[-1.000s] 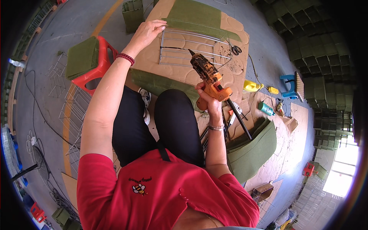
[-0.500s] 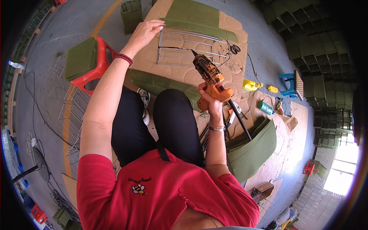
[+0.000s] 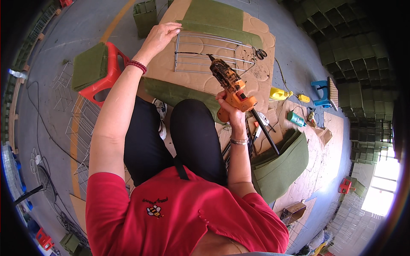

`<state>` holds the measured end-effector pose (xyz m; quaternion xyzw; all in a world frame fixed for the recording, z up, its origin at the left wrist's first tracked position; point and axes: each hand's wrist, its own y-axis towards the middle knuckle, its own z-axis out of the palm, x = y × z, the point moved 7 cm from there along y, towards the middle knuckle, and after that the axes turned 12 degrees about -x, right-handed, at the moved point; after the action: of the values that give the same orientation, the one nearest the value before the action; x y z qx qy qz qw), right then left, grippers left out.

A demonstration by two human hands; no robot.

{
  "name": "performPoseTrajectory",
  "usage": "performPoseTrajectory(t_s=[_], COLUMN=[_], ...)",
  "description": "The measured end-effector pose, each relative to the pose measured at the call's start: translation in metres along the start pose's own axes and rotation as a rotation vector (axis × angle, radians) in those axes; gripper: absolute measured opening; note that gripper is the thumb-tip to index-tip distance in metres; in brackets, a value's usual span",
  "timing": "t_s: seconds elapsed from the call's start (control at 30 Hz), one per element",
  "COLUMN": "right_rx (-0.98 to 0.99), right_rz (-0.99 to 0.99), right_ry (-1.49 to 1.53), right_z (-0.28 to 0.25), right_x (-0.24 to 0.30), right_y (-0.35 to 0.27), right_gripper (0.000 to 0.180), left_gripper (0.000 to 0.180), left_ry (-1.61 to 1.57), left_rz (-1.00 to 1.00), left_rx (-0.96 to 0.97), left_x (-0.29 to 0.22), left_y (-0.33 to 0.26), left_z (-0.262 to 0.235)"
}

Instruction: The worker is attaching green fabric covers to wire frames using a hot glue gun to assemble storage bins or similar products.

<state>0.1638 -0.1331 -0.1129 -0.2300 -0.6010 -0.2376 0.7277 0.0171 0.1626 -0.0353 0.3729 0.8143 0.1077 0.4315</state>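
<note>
My right hand (image 3: 232,114) grips an orange glue gun (image 3: 228,79), its front crusted with dark residue and a long black glue stick (image 3: 265,132) running out of its rear. Its nozzle points at a dark strand (image 3: 194,53) stretching across a silver wire frame (image 3: 205,63). That frame lies on a brown cardboard sheet (image 3: 164,64). At the frame's upper left corner, my left hand (image 3: 164,36) has its fingers pinched together at the end of a green strip (image 3: 218,30) along the frame's far side. What exactly is between those fingertips is hidden.
Black scissors (image 3: 260,54) lie right of the frame. Green sheets rest on a red stool (image 3: 113,70) at left; more green sheets (image 3: 282,166) stand by my right arm. Yellow bottle (image 3: 279,94), green bottle (image 3: 296,119) and blue stool (image 3: 321,94) are rightward. Wire frames (image 3: 81,123) litter the left floor.
The glue gun has shifted slightly left, its nozzle farther along the dark strand. My left hand stays at the frame's corner.
</note>
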Motion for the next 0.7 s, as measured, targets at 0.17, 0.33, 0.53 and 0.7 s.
performPoseTrajectory(t_s=[0.17, 0.33, 0.53, 0.7], right_rx=[-0.009, 0.003, -0.040, -0.091], right_rz=[0.008, 0.005, -0.011, -0.025], right_ry=[0.008, 0.013, 0.007, 0.020], right_z=[0.010, 0.012, 0.002, -0.012], right_x=[0.001, 0.002, 0.000, 0.002], right_y=[-0.001, -0.002, -0.002, -0.002], right_gripper=[0.012, 0.013, 0.023, 0.013], left_gripper=[0.031, 0.031, 0.031, 0.030], left_ry=[0.005, -0.015, -0.017, -0.016], left_rz=[0.004, 0.009, 0.004, 0.000], left_rx=[-0.007, -0.005, -0.012, -0.007], left_x=[0.000, 0.002, 0.003, 0.001], left_y=[0.000, 0.000, -0.001, 0.000], left_z=[-0.001, 0.000, -0.003, -0.001])
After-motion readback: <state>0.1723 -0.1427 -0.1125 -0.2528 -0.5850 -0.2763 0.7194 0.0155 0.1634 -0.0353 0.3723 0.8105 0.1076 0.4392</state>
